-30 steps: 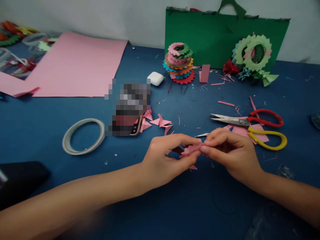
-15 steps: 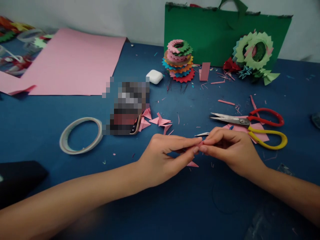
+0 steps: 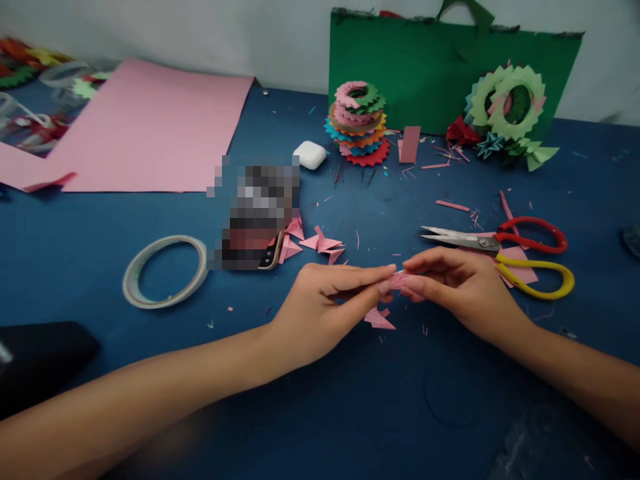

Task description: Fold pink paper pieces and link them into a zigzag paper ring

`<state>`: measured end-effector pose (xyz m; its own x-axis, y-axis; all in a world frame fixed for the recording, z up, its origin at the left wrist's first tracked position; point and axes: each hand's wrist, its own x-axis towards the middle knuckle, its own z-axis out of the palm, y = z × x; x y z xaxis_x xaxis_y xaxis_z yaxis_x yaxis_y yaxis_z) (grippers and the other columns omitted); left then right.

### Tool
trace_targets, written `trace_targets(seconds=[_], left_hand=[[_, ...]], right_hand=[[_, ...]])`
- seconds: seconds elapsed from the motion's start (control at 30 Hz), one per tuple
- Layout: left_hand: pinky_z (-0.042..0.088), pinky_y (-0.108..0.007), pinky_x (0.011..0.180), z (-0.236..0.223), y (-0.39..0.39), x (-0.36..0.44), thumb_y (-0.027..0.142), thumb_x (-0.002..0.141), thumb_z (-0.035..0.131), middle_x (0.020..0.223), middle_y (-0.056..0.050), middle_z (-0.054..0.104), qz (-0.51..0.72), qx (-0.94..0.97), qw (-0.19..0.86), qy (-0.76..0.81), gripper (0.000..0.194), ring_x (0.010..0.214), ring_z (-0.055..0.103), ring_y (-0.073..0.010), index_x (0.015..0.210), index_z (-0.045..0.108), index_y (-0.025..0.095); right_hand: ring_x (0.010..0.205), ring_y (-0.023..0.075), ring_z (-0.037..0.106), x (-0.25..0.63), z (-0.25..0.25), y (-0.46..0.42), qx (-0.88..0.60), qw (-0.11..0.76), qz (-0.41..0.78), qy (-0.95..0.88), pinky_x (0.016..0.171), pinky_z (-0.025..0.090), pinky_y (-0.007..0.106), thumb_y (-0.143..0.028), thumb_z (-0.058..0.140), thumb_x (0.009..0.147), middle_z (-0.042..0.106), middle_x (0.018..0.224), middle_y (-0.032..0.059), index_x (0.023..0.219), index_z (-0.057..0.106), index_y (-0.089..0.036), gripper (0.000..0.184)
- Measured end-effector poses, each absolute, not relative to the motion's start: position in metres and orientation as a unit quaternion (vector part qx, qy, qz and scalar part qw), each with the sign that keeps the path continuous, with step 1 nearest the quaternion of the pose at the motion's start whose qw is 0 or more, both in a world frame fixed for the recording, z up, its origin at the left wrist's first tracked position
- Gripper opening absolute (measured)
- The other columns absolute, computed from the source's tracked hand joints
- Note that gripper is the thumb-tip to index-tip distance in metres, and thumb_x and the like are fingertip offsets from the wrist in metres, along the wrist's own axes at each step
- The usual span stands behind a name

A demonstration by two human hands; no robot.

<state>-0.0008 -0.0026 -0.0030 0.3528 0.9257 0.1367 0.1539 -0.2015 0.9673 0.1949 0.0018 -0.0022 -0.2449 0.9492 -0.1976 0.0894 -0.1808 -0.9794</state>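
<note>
In the head view, the left hand (image 3: 320, 310) and the right hand (image 3: 457, 287) meet just below the centre of the frame, above the blue tabletop (image 3: 350, 413). Both pinch the same small pink paper piece (image 3: 400, 281): the left grip is closed on its left end with thumb and forefinger, the right grip closed on its right end with the fingertips, so little of the paper shows between them. Directly below the fingers another folded pink scrap (image 3: 379, 320) lies on the tabletop, apart from the hands. To the right of the right hand, the scissors (image 3: 500, 247) with one red and one yellow handle lie on a pink sheet, their blades pointing left and close to the knuckles. Left of centre sit several folded pink pieces (image 3: 320, 243) beside a blurred-out object, and further left a roll of tape (image 3: 165, 272) lies flat. A large pink sheet (image 3: 150, 127) fills the upper left. At the top centre a stack of coloured paper rings (image 3: 357, 123) stands before a green board (image 3: 430, 67), with a white earbud case (image 3: 310, 155) near it and a pale green paper wreath (image 3: 507, 100) in the upper right.
</note>
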Motion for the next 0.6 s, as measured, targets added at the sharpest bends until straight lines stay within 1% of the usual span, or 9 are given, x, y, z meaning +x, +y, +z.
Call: trace_targets(seconds=[0.1,0.17,0.43,0.6], left_hand=[[0.058,-0.013,0.063,-0.0025,-0.0017,-0.0010,0.008,0.079,0.063,0.085,0.000,0.075,0.394,0.681,0.467,0.404,0.025,0.069,0.071,-0.0115,0.101,0.070,0.018],[0.057,-0.012,0.059,-0.0027,-0.0008,-0.0012,0.005,0.079,0.062,0.084,0.000,0.075,0.392,0.698,0.451,0.395,0.026,0.066,0.070,-0.0106,0.099,0.071,0.019],[0.056,-0.012,0.060,-0.0066,-0.0010,-0.0016,0.002,0.079,0.060,0.083,0.000,0.074,0.395,0.722,0.436,0.364,0.030,0.065,0.068,-0.0083,0.103,0.069,0.018],[0.056,-0.013,0.059,-0.0086,-0.0015,-0.0004,0.005,0.080,0.061,0.083,0.000,0.074,0.393,0.740,0.409,0.362,0.027,0.065,0.068,-0.0089,0.101,0.070,0.018]], right_hand=[[0.060,0.0099,0.065,0.1974,-0.0015,0.0009,-0.495,0.361,0.577,-0.540,0.056,0.054,0.016,-0.022,0.076,0.068,0.067,0.065,-0.0023,0.075,0.069,-0.020,0.010],[0.059,0.0088,0.064,0.1982,-0.0013,0.0006,-0.496,0.359,0.575,-0.542,0.055,0.053,0.014,-0.020,0.076,0.068,0.067,0.064,-0.0030,0.072,0.069,-0.020,0.007],[0.055,0.0079,0.062,0.1966,-0.0034,0.0000,-0.500,0.348,0.571,-0.550,0.051,0.051,0.013,-0.020,0.077,0.065,0.068,0.061,-0.0028,0.070,0.071,-0.020,0.008],[0.055,0.0081,0.063,0.1953,-0.0049,-0.0030,-0.487,0.359,0.553,-0.573,0.051,0.051,0.013,-0.020,0.075,0.068,0.070,0.063,-0.0024,0.073,0.071,-0.020,0.006]])
